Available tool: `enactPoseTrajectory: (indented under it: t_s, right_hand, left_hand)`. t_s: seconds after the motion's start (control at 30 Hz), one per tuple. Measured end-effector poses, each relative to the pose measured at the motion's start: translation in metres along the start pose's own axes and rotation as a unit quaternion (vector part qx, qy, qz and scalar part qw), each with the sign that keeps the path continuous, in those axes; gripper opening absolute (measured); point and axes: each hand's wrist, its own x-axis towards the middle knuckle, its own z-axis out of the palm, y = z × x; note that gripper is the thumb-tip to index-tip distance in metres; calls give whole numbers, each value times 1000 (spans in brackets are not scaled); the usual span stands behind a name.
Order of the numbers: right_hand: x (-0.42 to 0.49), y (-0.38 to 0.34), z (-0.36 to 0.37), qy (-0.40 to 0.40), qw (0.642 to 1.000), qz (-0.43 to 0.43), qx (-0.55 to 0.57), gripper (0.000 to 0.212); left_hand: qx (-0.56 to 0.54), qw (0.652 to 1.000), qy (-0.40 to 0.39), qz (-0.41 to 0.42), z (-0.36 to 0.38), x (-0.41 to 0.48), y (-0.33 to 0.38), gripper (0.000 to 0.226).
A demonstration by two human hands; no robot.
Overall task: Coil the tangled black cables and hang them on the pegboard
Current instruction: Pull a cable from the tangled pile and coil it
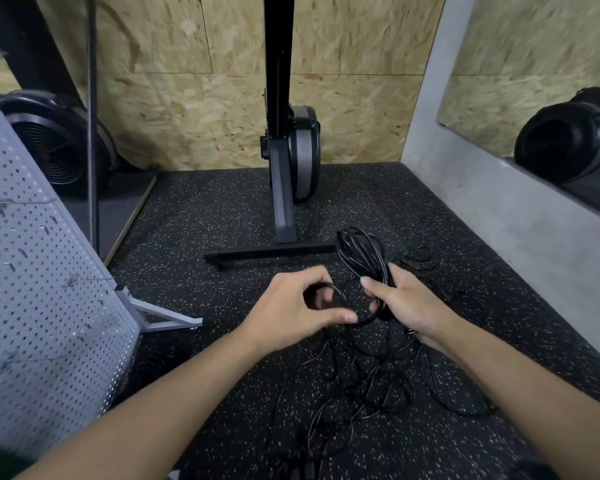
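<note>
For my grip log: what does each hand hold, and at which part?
The right hand grips the cable coil at its lower end; the left hand pinches a loose strand leading to that coil.

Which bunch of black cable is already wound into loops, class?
The bunch gripped in the right hand: its neat loops stick up above that hand, while the other cables lie loose and tangled on the floor.

Pegboard [42, 306] left, rowing machine [284, 188] ahead against the chipboard wall [187, 116], mirror [534, 64] right, tangled cables [378, 393] on the floor [222, 209] beneath left hand [291, 313], right hand [406, 303] and coil [362, 252].
</note>
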Motion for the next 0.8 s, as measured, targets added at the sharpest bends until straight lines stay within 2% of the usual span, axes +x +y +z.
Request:
enactPoseTrajectory:
  t_s: [0.1,0.17,0.27,0.33,0.4,0.5,0.57,0.67,0.7,0.8]
  right_hand:
    - [-3,0,5,-29,988,-40,-144,26]
    - [-6,-2,9,-63,978,-45,-195,43]
    - [-10,-8,15,-112,979,1,-171,71]
    - [-13,-10,17,-138,980,35,-138,85]
    - [-21,-15,19,-188,974,47,-118,88]
    - [-33,-29,26,-254,951,37,-175,89]
    - [-30,-26,27,-252,945,33,-205,85]
    - [-26,-19,27,-242,940,0,-240,98]
    - [-25,-15,26,-239,939,-9,-248,96]
    - [-23,-17,23,-224,942,-27,-250,61]
  left_hand:
    - [35,998,52,9,-3,4,2,51]
    - [33,996,76,14,-6,7,3,47]
    - [13,993,114,25,-15,11,-1,35]
    - [27,993,111,40,-17,12,-4,34]
    - [53,991,109,48,-16,13,-7,40]
    - [73,989,127,22,-20,16,-13,45]
    - [73,991,116,-6,-23,17,-19,46]
    - [106,991,82,-30,-20,16,-24,43]
    - [114,990,76,-36,-18,17,-25,42]
    - [113,990,73,-51,-18,18,-29,39]
